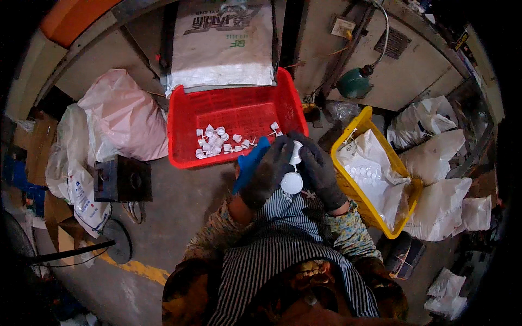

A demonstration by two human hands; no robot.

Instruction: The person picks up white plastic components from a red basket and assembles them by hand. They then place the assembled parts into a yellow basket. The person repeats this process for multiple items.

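Note:
Both my hands wear dark grey gloves and come together in front of my striped apron. My left hand (266, 175) and my right hand (322, 173) are closed around a white plastic cap (295, 152) between their fingers. Just below it, between the hands, is a round white cap (292, 183). How the two white pieces join, if they do, cannot be made out. A blue piece (250, 164) of cloth or sheet shows along the outer side of my left hand. Ahead, a red plastic crate (234, 111) holds several loose white caps (216, 140), mostly at its near left.
At my right stands a yellow crate (356, 198) with a white bag of flat white discs (370, 175). White sacks (435, 209) lie beyond it. To the left are a pink sack (124, 111), a black box (123, 180) and a round stand base (116, 242). A green lamp (353, 83) hangs ahead right.

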